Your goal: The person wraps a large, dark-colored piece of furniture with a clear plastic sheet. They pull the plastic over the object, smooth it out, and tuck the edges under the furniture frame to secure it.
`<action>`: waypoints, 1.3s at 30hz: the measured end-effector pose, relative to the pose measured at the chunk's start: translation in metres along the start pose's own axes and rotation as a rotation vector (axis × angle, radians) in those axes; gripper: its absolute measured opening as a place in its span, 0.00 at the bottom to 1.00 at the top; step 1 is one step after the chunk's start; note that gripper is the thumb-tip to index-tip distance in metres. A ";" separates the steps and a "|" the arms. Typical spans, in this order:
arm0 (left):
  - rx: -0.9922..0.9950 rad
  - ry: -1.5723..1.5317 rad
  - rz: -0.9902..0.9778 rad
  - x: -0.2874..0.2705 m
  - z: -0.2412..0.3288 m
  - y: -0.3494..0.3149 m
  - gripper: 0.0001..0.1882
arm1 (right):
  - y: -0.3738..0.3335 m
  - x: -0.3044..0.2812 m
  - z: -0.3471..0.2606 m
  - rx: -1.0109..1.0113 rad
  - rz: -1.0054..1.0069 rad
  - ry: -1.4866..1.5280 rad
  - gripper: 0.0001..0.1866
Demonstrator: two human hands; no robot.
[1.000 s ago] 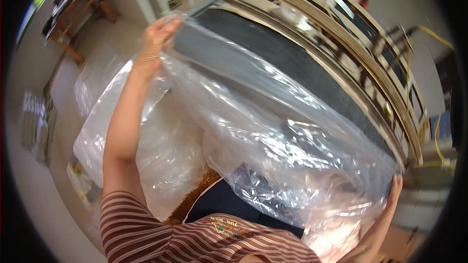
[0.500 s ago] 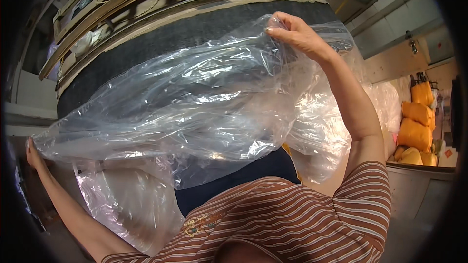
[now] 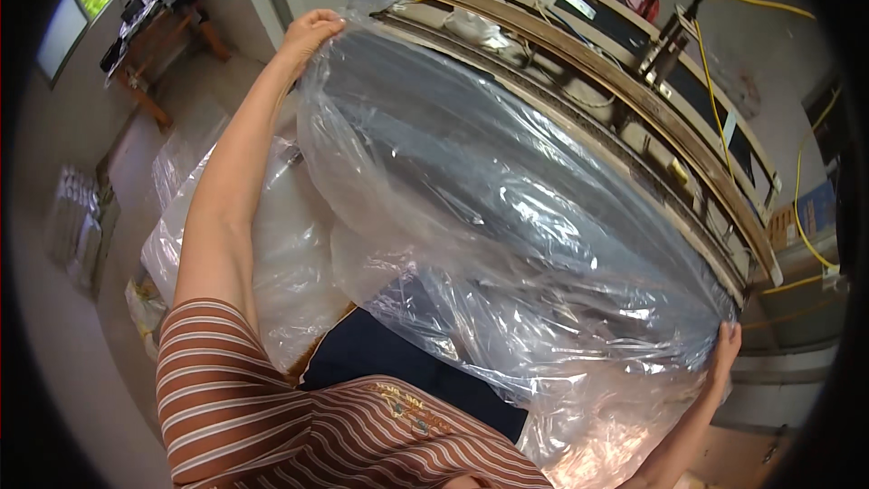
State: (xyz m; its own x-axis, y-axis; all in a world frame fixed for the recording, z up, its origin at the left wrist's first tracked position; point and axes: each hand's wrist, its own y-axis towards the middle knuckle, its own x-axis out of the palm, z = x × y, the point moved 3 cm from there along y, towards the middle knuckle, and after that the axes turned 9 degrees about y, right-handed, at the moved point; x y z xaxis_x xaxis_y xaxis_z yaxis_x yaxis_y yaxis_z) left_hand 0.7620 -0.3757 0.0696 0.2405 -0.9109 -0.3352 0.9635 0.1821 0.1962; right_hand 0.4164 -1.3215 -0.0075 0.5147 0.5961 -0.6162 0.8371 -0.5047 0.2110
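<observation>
The left hand (image 3: 308, 32), at eleven o'clock, grips the clear plastic bag (image 3: 507, 217) with closed fingers. The right hand (image 3: 727, 349), at four o'clock, pinches its other end.

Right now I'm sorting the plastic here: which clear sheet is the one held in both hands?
The big clear plastic sheet stretched over the long dark panel, pinched by the left hand and right hand. The other plastic heaps lie loose below, untouched.

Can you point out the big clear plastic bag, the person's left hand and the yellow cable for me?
clear plastic bag (image 3: 507, 217), head view, on the stretched middle of the sheet.
left hand (image 3: 310, 33), head view, on the back of the hand gripping the bag's upper edge.
yellow cable (image 3: 715, 81), head view, on its hanging stretch at upper right.
</observation>
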 end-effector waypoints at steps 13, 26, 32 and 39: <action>-0.015 -0.186 -0.099 -0.018 0.002 -0.052 0.13 | 0.015 0.001 0.013 0.037 0.170 -0.035 0.08; 0.428 0.289 -0.042 -0.037 0.041 -0.119 0.25 | 0.036 -0.011 0.051 0.255 0.006 -0.074 0.17; 0.723 0.675 0.022 -0.039 0.033 -0.113 0.13 | 0.050 -0.039 0.058 0.290 0.024 -0.146 0.26; 0.991 0.807 0.388 -0.053 0.055 -0.161 0.13 | 0.006 0.102 -0.097 0.337 0.254 -1.019 0.21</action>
State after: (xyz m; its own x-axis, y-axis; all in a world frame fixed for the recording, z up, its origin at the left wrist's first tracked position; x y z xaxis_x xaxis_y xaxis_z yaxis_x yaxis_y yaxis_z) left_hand 0.5876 -0.3773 0.1064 0.8106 -0.3265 -0.4862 0.4087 -0.2792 0.8689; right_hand 0.4921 -1.2035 0.0044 0.1412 -0.2649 -0.9539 0.5551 -0.7766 0.2979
